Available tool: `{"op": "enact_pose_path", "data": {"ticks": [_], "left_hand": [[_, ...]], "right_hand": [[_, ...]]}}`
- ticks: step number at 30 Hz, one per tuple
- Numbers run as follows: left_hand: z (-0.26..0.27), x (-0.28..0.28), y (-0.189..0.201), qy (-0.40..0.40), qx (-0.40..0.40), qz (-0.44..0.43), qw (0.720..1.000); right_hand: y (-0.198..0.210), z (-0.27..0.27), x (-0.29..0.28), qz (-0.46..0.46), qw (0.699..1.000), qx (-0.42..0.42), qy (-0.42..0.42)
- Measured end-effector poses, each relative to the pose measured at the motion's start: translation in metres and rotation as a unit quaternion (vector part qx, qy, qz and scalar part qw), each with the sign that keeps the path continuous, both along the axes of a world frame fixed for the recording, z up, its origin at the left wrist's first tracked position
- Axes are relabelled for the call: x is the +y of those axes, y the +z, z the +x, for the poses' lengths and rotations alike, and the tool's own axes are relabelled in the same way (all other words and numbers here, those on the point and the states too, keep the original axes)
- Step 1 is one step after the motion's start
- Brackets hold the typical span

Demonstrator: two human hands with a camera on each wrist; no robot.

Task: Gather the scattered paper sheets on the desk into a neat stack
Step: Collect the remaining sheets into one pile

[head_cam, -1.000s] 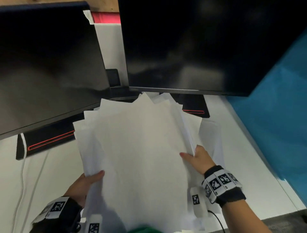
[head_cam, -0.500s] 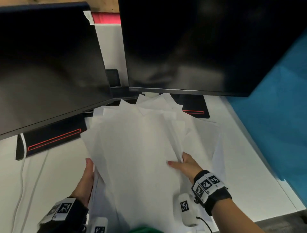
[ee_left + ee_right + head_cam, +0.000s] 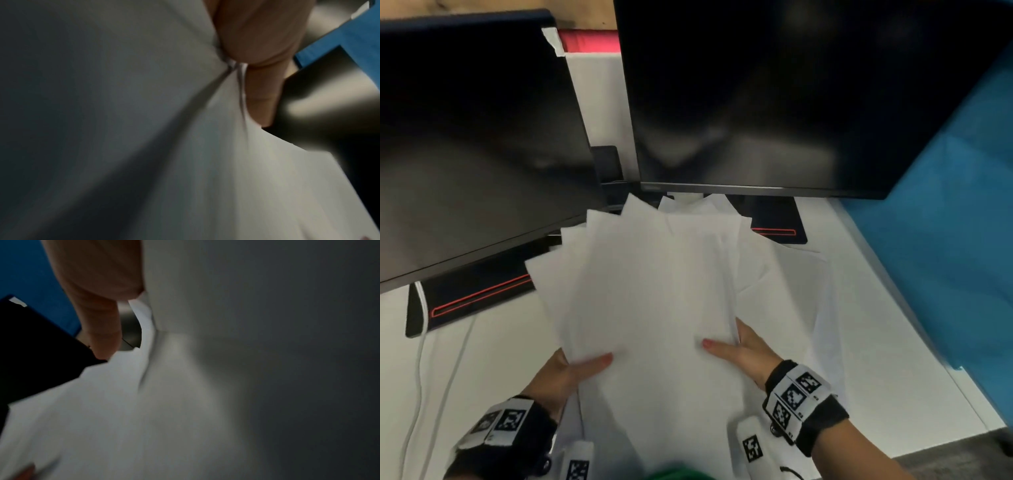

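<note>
Below the two dark monitors, I pinch the fanned white paper sheets, left hand at 7 o'clock, right hand at 4, thumbs on top, probably to square the edges.

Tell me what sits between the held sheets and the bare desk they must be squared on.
Nothing visible but more paper: both hands, left hand and right hand, grip the fanned sheets, and loose sheets lie beneath on the desk.
</note>
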State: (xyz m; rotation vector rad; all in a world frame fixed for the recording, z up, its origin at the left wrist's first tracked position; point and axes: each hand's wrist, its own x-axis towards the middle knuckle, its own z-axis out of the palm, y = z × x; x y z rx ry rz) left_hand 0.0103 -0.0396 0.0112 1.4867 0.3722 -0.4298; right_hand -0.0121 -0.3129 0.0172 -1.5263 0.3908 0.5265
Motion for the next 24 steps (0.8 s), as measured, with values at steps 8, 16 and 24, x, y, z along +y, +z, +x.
{"op": "enact_pose_path", "data": {"ticks": [8,16,24], "left_hand": [[-0.002,0.003,-0.009,-0.026,0.079,0.013,0.996],[-0.012,0.004,-0.027,0.07,0.037,0.063,0.995],[-0.018,0.028,-0.027,0.118,0.057,0.087,0.988]], "right_hand": [[-0.01,-0.001,-0.001,0.035,0.998,0.0,-0.059],[-0.011,0.021,-0.009,-0.044,0.988,0.003,-0.148],[-0.039,0.089,-0.067,-0.287,0.921,0.062,-0.257]]}}
